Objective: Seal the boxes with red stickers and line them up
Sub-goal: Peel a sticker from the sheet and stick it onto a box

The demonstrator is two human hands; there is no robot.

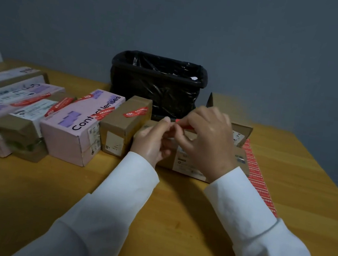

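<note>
White sleeves (135,187) come up from the near edge of the table (286,174), and both hands meet over the brown box (181,157) in the middle. Between them is a red sticker (180,122): the left hand (154,138) pinches one end with thumb and fingertips, and the right hand (207,136) curls its fingers round the other end. From where I stand, it looks as if the sticker is being peeled or readied, not yet pressed down, though the hands hide most of it. That box appears unsealed; a flap (241,132) stands up at its far right.

To its left the row is already formed. A small brown box (121,130) sits just beside it with a red strip across its top, then a pink box (78,129) with two strips, then more cartons (12,113) farther left, several showing red seals; how many there are I cannot tell, since the far-left ones are blurred and overlap.

So most of the job seems done: this box needs its seal and a nudge into line.

On the right, a sheet of red stickers (258,175) lies on the table, touching the box. Behind stands a bin (159,80) lined with a black bag, with a dark pointed object (210,100) just right of it.
</note>
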